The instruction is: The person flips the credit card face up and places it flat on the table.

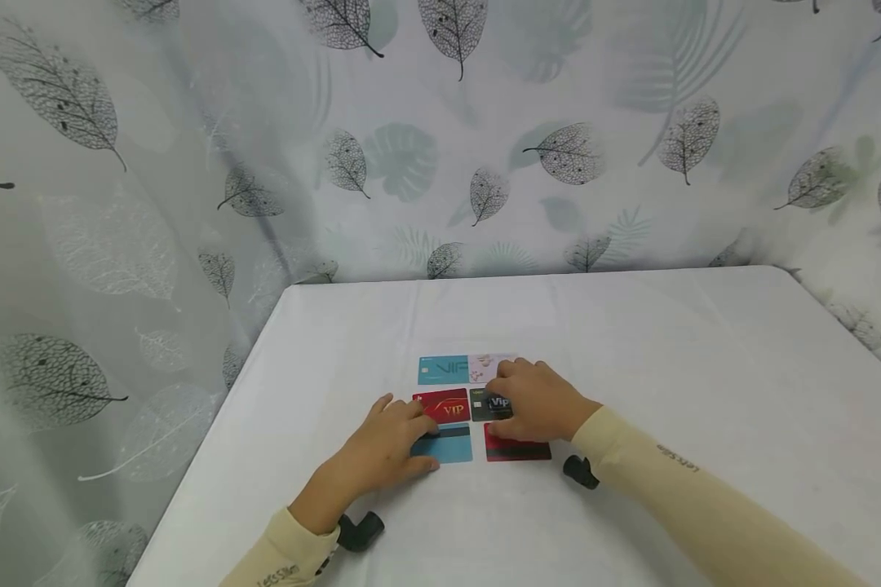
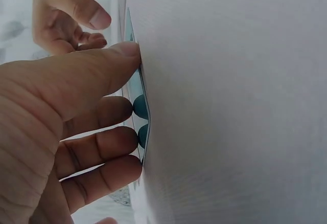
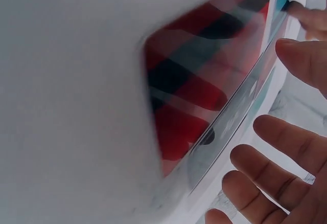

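On the white table, six-sided rows aside, several cards lie flat in pairs. My left hand (image 1: 387,444) rests at the blue card with a dark stripe (image 1: 451,447), its thumb at the near edge and its fingertips touching the surface. Above that card is a red VIP card (image 1: 444,406), close to the left fingers. My right hand (image 1: 542,401) is over the dark VIP card (image 1: 484,405), partly hiding it; in the right wrist view its fingers are spread with nothing between them. Its thumb is near the red card with a black stripe (image 3: 209,70).
Along the far row lie a teal VIP card (image 1: 440,370) and a pale floral card (image 1: 484,367), side by side. The white table (image 1: 705,359) extends around the cards. A leaf-patterned curtain (image 1: 440,179) hangs behind the table and at its sides.
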A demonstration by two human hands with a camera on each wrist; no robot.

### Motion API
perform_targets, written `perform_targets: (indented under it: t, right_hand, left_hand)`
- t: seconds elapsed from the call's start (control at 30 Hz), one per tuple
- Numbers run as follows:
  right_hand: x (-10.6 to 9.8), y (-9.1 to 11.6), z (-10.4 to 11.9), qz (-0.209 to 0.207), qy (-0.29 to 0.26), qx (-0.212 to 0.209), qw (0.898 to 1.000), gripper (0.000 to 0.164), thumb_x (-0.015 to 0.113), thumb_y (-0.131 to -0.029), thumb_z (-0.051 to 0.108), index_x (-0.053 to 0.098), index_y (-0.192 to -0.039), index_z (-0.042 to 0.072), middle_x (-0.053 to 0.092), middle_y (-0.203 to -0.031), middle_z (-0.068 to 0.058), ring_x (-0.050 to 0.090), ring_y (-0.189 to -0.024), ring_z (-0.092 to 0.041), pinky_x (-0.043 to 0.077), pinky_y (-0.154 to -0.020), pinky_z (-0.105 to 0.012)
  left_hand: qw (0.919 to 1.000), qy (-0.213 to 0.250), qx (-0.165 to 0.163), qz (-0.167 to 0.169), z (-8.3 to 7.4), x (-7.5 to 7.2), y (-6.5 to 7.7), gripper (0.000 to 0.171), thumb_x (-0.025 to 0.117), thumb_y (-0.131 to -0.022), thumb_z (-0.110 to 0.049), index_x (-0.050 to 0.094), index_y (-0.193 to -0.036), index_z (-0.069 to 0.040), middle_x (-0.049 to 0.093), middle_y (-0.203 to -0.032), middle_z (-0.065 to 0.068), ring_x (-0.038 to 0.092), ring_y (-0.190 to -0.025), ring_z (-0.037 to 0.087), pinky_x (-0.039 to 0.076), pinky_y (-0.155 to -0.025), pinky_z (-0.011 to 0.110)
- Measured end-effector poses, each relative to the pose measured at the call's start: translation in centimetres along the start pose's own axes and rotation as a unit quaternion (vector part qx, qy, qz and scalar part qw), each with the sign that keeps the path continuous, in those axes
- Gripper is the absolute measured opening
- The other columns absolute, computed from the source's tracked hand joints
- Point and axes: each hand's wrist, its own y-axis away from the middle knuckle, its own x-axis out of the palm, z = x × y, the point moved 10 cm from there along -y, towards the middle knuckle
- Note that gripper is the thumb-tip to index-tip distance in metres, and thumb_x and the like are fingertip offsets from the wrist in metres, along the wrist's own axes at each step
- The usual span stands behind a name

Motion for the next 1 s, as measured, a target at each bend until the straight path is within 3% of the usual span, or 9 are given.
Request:
perform_targets:
  t: [0.33, 0.73, 1.0]
  right_hand:
    - [0.6, 0.0, 3.1, 0.026, -0.02, -0.035, 0.999, 0.052, 0.082, -0.082, 0.049, 0.075, -0.125, 0.021, 0.067, -0.12, -0.005, 0.06, -0.108, -0.022, 0.053, -0.097, -0.047]
    - [1.1, -0.2, 5.0, 0.038, -0.03, -0.06, 0.997, 0.06, 0.087, -0.079, 0.049, 0.074, -0.129, 0.017, 0.068, -0.118, -0.004, 0.062, -0.103, -0.02, 0.056, -0.091, -0.043]
    - [1.2, -0.6, 5.5, 0.041, -0.025, -0.058, 0.997, 0.053, 0.087, -0.078, 0.049, 0.077, -0.119, 0.015, 0.07, -0.117, -0.003, 0.063, -0.105, -0.021, 0.055, -0.093, -0.046]
  left_hand:
    - [0.9992, -0.009, -0.036, 0.011, 1.4, 0.2, -0.1, 0.059, 0.086, -0.082, -0.051, 0.07, -0.127, -0.015, 0.066, -0.121, 0.003, 0.06, -0.115, 0.025, 0.036, -0.116, 0.062]
    - [0.9987, 0.03, -0.031, 0.027, 2.0, 0.6, -0.2, 0.049, 0.087, -0.082, -0.046, 0.069, -0.114, -0.014, 0.063, -0.106, -0.003, 0.057, -0.105, 0.019, 0.037, -0.116, 0.056]
    - [0.999, 0.036, -0.024, 0.015, 1.8, 0.3, -0.2, 0.048, 0.088, -0.082, -0.045, 0.067, -0.114, -0.016, 0.062, -0.107, -0.004, 0.056, -0.104, 0.017, 0.033, -0.119, 0.058]
